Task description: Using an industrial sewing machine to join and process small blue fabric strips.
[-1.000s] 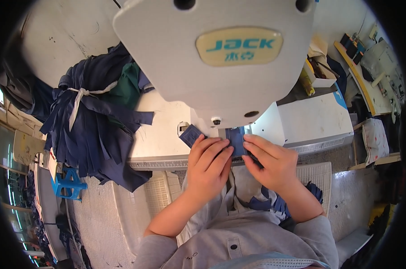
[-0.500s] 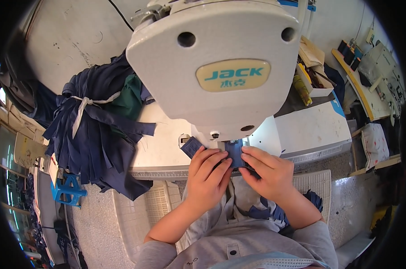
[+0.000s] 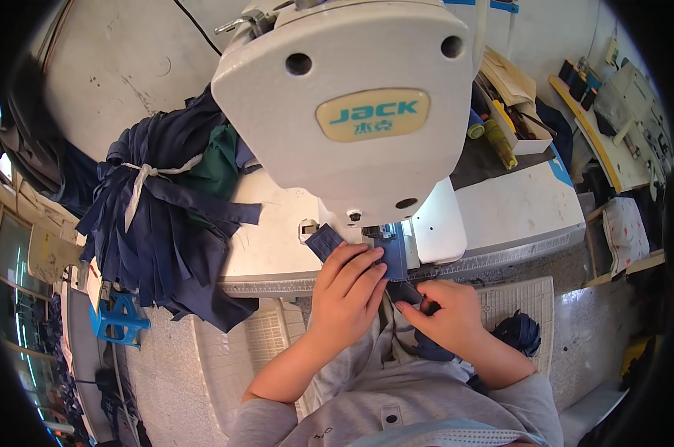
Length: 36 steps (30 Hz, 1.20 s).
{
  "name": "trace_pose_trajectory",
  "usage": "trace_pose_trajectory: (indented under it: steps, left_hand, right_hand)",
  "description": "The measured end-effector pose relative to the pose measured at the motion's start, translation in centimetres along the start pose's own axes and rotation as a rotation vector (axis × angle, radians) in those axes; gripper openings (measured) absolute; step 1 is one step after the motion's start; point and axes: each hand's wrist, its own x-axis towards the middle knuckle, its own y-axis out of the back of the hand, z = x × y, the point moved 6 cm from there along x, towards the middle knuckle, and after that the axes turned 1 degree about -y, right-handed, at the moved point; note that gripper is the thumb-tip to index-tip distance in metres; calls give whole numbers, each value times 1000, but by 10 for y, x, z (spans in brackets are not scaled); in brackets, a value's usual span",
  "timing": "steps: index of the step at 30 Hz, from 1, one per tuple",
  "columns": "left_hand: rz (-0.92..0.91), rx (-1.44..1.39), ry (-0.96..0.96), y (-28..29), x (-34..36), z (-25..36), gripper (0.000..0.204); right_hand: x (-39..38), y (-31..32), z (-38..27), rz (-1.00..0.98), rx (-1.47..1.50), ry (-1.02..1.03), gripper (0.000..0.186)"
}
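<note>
A white sewing machine head (image 3: 352, 160) stands over a narrow navy fabric strip (image 3: 393, 261), which runs under the presser foot (image 3: 381, 231) toward the table's front edge. My left hand (image 3: 344, 294) lies on the fabric with its fingers stretched out, pressing it down left of the foot. A folded navy piece (image 3: 324, 240) sticks out beyond those fingertips. Nearer to me, my right hand (image 3: 448, 313) is closed in a pinch on the dark end of the strip (image 3: 404, 293), just off the table edge. Part of its fingers is hidden.
A tied bundle of navy cloth strips (image 3: 158, 197) hangs over the table's left side. At the back right, a white box of tools (image 3: 527, 138) sits beside yellow thread. Below are pale plastic baskets (image 3: 225, 357) and, further left, a blue stool (image 3: 119, 320).
My right hand has moved down from beside the presser foot to the strip's near end at the table edge. My left hand stays nearly in place. The view has shifted slightly.
</note>
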Motion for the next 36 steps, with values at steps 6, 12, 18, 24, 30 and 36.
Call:
trace_pose_trajectory:
  steps: [6, 12, 18, 24, 30, 36]
  left_hand:
    - [-2, -26, 27, 2, -1, 2, 30]
    - [-26, -19, 13, 3, -2, 4, 30]
    - [-40, -21, 7, 3, -3, 4, 31]
    - [-21, -4, 44, 2, -2, 6, 30]
    - [2, 16, 30, 0, 1, 6, 34]
    - [-15, 42, -2, -3, 5, 4, 29]
  right_hand:
    - [-4, -21, 19, 62, 185, -53, 21]
    - [-7, -21, 21, 13, 388, -62, 22]
    - [-17, 38, -17, 310, -67, -2, 20]
    - [-4, 41, -42, 554, -298, 285, 34]
    - [-2, 37, -21, 499, -222, 247, 36]
    - [1, 42, -17, 444, -201, 325, 33]
